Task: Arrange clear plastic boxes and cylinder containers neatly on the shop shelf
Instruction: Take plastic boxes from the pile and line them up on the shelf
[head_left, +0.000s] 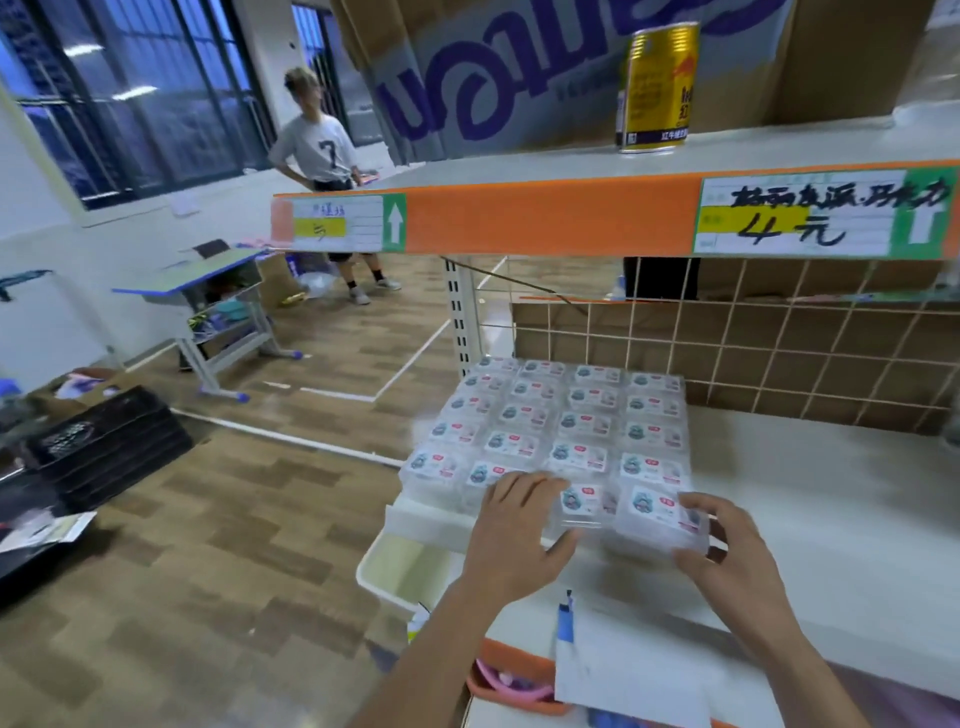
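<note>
Several clear plastic boxes (566, 415) with cartoon labels lie in a tidy grid at the left end of the white shop shelf (831, 499). My left hand (519, 525) rests flat, fingers spread, on the front-row boxes at the grid's left side. My right hand (727, 545) grips the front-right clear box (657, 514), thumb at its near edge and fingers over its right side. No cylinder containers show on this shelf.
A gold drink can (657, 88) and cardboard cartons stand on the upper shelf (519, 166). A wire grid with cardboard (753, 353) backs the lower shelf. A paper sheet (623, 670) and an orange tray (509, 680) lie below. A person (322, 150), a desk (218, 296) and black crates (104, 441) are at left.
</note>
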